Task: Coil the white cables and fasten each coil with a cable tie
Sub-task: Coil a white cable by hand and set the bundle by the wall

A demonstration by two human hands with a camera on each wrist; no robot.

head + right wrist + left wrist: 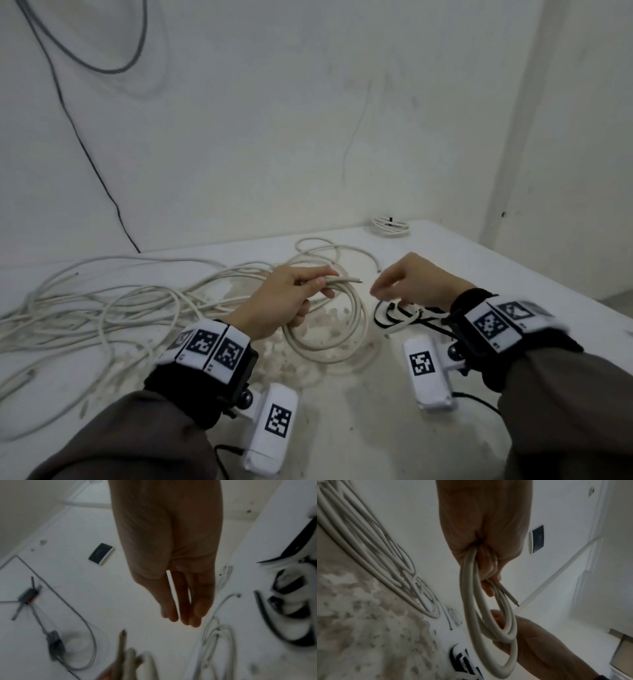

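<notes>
White cable coil (pixel 325 318) gripped in left hand (pixel 281 301) fingers (end protruding), right hand (pixel 414 281) relaxed beside it

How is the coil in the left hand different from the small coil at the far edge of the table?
The held coil hangs from the left hand; the far coil lies flat on the table, untouched. The held coil shows no tie and its cut end sticks out loose, while the far coil carries a dark tie. The held coil's loops look wider. Both are white cable.
</notes>
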